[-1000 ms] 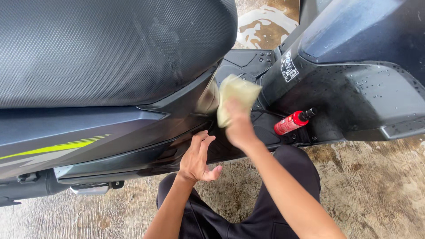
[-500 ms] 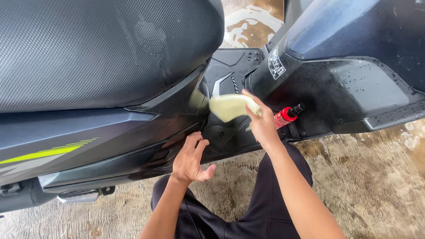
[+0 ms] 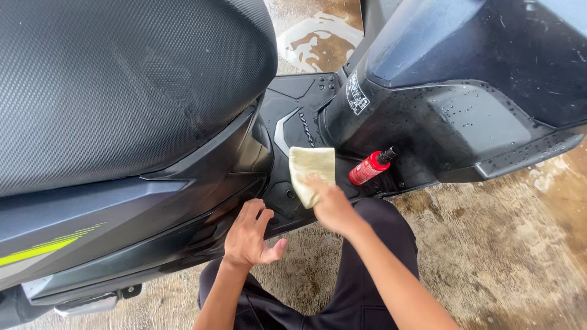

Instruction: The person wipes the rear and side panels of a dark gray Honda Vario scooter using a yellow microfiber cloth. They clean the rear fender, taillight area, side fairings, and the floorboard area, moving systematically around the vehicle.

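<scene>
My right hand (image 3: pixel 330 205) presses a folded pale yellow cloth (image 3: pixel 310 171) flat on the black footboard (image 3: pixel 293 122) of a dark scooter. My left hand (image 3: pixel 249 235) rests with fingers spread against the lower edge of the scooter's dark side panel (image 3: pixel 140 232), holding nothing. A red spray bottle with a black cap (image 3: pixel 370 167) lies on the footboard just right of the cloth, not touched by either hand.
The textured black seat (image 3: pixel 122 85) fills the upper left. The wet front leg shield (image 3: pixel 465 110) rises at the right. A foot peg bracket (image 3: pixel 92 302) juts out at the lower left. Wet concrete floor (image 3: pixel 501 244) with foam patches lies around. My knees in dark trousers are below.
My right hand has brought the cloth down from the panel under the seat onto the footboard. The view has shifted left. My left hand stays on the side panel.
</scene>
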